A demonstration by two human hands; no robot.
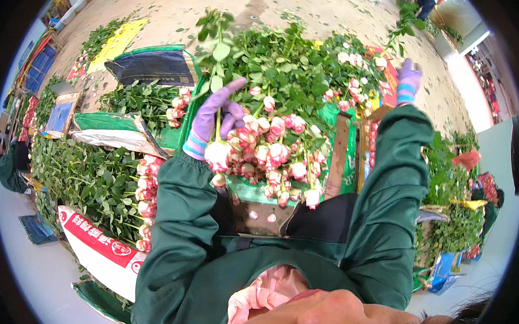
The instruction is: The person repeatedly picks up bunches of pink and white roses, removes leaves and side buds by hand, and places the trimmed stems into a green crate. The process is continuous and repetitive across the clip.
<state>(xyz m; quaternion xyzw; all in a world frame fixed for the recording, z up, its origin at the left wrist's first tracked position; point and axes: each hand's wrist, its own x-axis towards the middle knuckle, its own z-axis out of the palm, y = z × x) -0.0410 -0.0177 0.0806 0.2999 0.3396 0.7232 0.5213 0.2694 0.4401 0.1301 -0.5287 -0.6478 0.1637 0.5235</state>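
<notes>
My left hand (219,110), in a purple glove with a blue-striped cuff, is closed around the stem of a white and pink rose (217,156); its bloom hangs below the fingers and its leaves rise above. A pile of cut pink and white roses (278,154) lies just right of that hand, leaves towards the floor side. My right hand (408,77), gloved alike, is stretched out at the upper right beside a red sheet (389,81). A single leafy rose (380,63) is just left of its fingers; whether they touch its stem cannot be told.
On the left, roses lie between green-lined flaps (108,121) and a red and white printed sack (101,244). A wooden strip (337,153) stands right of the pile. A yellow sheet (118,43) and scattered leaves lie on the floor. Other people are at the far edges.
</notes>
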